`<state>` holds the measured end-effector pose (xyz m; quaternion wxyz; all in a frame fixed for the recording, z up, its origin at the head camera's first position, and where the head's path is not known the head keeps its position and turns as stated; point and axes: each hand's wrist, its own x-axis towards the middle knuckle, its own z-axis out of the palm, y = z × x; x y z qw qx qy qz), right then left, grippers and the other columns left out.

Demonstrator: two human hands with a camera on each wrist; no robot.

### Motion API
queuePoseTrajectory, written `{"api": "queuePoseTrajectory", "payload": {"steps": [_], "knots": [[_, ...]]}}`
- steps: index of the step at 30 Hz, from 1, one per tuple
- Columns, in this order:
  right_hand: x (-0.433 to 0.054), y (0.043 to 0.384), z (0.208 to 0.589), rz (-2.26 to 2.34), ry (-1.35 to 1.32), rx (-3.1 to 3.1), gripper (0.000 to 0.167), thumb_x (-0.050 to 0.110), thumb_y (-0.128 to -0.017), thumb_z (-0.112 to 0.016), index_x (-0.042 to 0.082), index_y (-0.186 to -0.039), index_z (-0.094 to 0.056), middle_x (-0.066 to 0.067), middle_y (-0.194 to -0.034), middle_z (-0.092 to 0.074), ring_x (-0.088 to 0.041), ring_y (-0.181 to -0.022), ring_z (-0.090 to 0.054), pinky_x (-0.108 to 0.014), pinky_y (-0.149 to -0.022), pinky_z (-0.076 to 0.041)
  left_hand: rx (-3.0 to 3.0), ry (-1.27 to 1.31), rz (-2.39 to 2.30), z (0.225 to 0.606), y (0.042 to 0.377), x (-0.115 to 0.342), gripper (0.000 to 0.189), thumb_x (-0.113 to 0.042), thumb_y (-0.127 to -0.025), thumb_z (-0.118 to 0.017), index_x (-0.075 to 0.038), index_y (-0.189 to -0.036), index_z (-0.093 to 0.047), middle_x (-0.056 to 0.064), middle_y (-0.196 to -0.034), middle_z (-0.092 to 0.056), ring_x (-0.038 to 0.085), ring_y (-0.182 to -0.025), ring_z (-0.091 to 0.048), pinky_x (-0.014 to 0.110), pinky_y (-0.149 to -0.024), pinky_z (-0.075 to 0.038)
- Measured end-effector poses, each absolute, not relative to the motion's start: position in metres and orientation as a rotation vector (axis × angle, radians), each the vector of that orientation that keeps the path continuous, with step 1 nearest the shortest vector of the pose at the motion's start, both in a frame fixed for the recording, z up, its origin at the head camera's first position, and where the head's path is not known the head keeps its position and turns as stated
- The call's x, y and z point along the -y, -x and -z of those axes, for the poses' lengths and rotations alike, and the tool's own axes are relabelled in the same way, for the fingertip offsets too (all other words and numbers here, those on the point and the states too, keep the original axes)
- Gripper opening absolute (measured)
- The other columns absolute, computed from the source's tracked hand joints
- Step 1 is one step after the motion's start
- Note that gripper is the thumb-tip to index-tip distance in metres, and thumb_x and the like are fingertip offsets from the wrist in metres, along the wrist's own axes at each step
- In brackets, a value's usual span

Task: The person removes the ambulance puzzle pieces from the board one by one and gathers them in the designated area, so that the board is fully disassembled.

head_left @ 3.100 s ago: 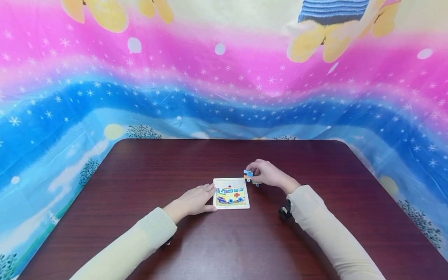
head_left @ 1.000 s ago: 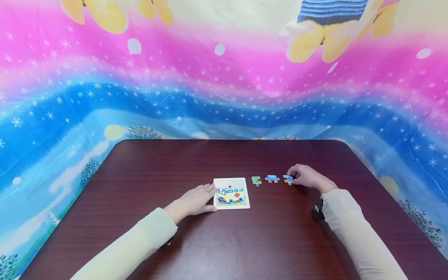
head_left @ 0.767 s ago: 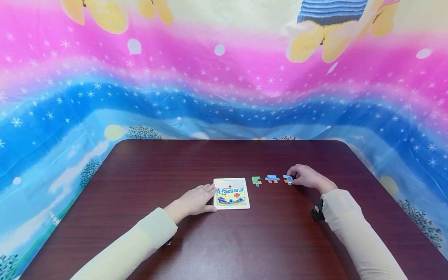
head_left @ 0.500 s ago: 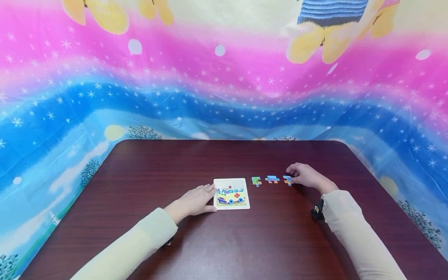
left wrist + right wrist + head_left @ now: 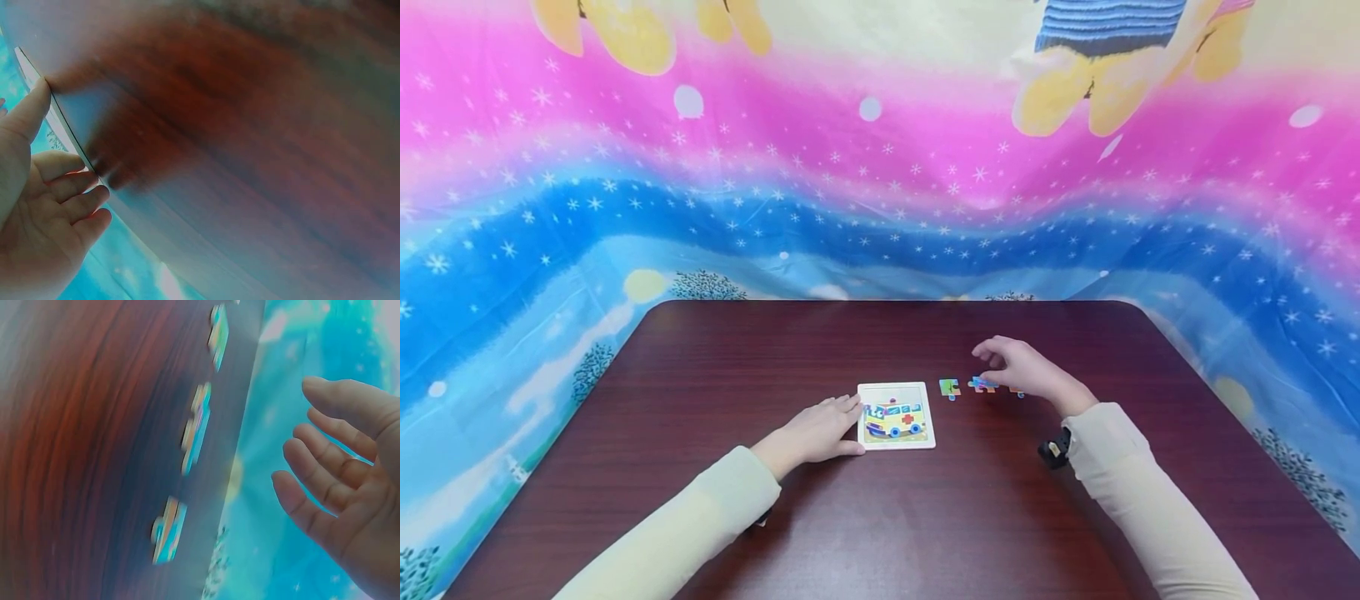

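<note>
A white-framed puzzle board [image 5: 897,445] with an ambulance picture in its lower part lies on the table. Along its left side rests my left hand [image 5: 820,429], fingers fairly straight; the left wrist view shows the thumb and fingertips at the frame's edge. To the right of the board, three puzzle pieces lie in a row: a green one [image 5: 948,387], a blue and pink one [image 5: 980,383] and a blue and orange one [image 5: 169,531]. Over the two right-hand pieces hangs my right hand [image 5: 1030,371], relaxed and holding nothing, partly hiding them in the head view.
The dark wood table [image 5: 880,525] has rounded far corners. Behind it and at both sides hangs a pink and blue patterned cloth [image 5: 880,192].
My right hand carried a puzzle piece rightward from the board and set it down at the row's end. It has let go and moved back left. My left hand stayed put.
</note>
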<state>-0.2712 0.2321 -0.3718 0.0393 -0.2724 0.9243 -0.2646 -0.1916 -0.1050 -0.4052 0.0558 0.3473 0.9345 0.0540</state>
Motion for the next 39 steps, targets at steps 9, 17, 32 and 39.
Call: {"api": "queuePoseTrajectory", "payload": {"steps": [9, 17, 32, 39], "knots": [[-0.197, 0.263, 0.372, 0.832, 0.960, -2.795, 0.035, 0.004, -0.079, -0.070, -0.003, -0.111, -0.059, -0.015, -0.098, -0.058, -0.023, -0.086, -0.056, -0.034, -0.072, -0.051, -2.839, -1.052, -0.160, 0.406, 0.192, 0.105, 0.066, -0.039, -0.087, -0.061, 0.009, -0.131, -0.045, 0.024, -0.136, -0.040, 0.035, -0.126, -0.037, 0.042, -0.104, -0.030], [-0.167, 0.256, 0.375, 0.804, 0.981, -2.771, 0.039, 0.014, -0.079, -0.073, 0.001, -0.113, -0.059, -0.012, -0.101, -0.059, -0.023, -0.091, -0.057, -0.035, -0.077, -0.051, -2.841, -1.058, -0.149, 0.408, 0.193, 0.106, 0.066, -0.040, -0.087, -0.061, 0.007, -0.131, -0.045, 0.023, -0.136, -0.040, 0.035, -0.126, -0.037, 0.042, -0.104, -0.030], [-0.120, 0.241, 0.380, 0.688, 1.113, -2.658, 0.040, 0.017, -0.080, -0.072, 0.004, -0.116, -0.060, -0.007, -0.103, -0.058, -0.022, -0.090, -0.056, -0.031, -0.073, -0.050, -2.842, -1.036, -0.164, 0.410, 0.195, 0.105, 0.068, -0.040, -0.087, -0.061, 0.008, -0.131, -0.044, 0.023, -0.137, -0.040, 0.035, -0.126, -0.037, 0.042, -0.104, -0.030], [-0.108, 0.242, 0.387, 0.620, 1.156, -2.641, 0.039, 0.018, -0.081, -0.072, 0.005, -0.115, -0.060, -0.004, -0.102, -0.058, -0.017, -0.086, -0.056, -0.027, -0.069, -0.049, -2.847, -1.042, -0.159, 0.408, 0.194, 0.105, 0.068, -0.040, -0.086, -0.062, 0.009, -0.130, -0.045, 0.024, -0.135, -0.041, 0.035, -0.126, -0.038, 0.042, -0.104, -0.031]]}}
